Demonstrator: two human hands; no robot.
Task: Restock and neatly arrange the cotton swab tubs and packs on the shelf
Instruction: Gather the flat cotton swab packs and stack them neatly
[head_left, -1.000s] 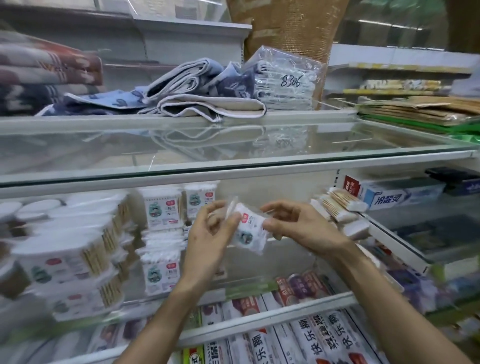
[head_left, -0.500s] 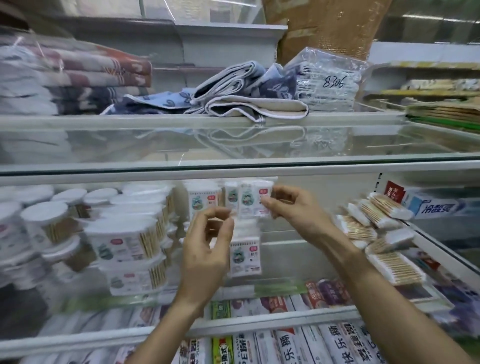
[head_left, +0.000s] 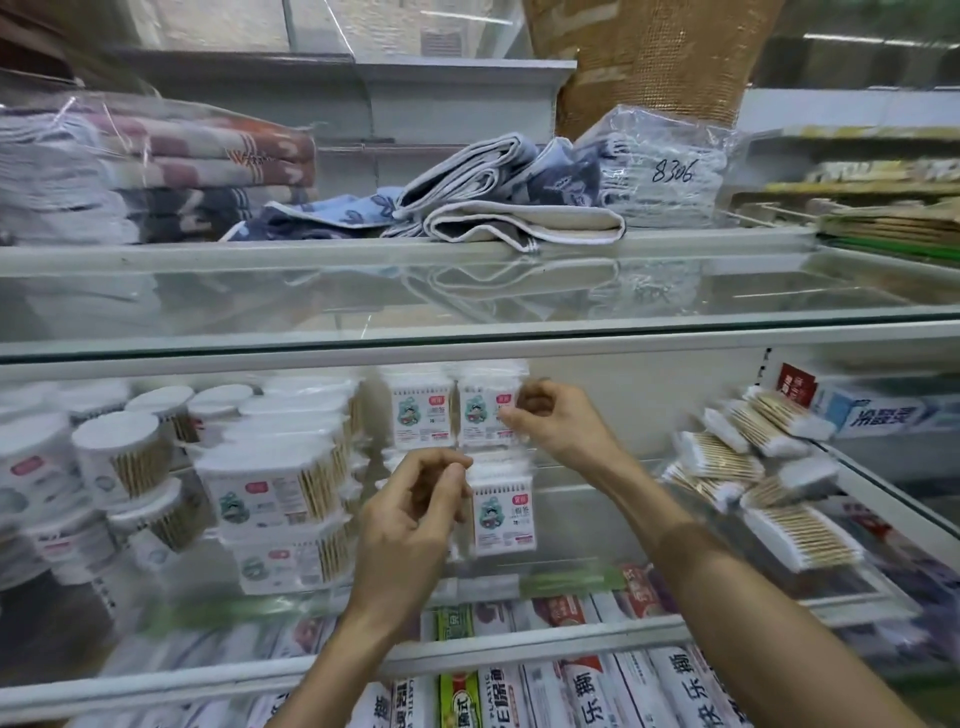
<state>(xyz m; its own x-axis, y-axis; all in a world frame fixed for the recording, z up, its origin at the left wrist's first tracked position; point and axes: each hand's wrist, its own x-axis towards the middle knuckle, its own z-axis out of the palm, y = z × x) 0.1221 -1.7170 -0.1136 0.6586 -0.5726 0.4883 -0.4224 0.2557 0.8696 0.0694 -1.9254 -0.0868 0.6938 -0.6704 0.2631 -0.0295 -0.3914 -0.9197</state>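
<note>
We see right grip (head_left: 561, 426) pinching the right edge of the upper swab pack (head_left: 480, 410) under the glass shelf (head_left: 311, 304); left grip (head_left: 410, 519) curled just beside lower pack (head_left: 503, 517), hold unclear; tubs (head_left: 270, 483) stacked at left

**Both hands up, fingers curled**

My left hand (head_left: 415, 514) is raised with its back toward me, fingers and thumb curled close together; I cannot tell whether they hold anything. My right hand (head_left: 558, 423) is higher, its forearm angling in from the lower right, and pinches the edge of a small white plastic-wrapped cotton swab pack (head_left: 480, 410).
</note>
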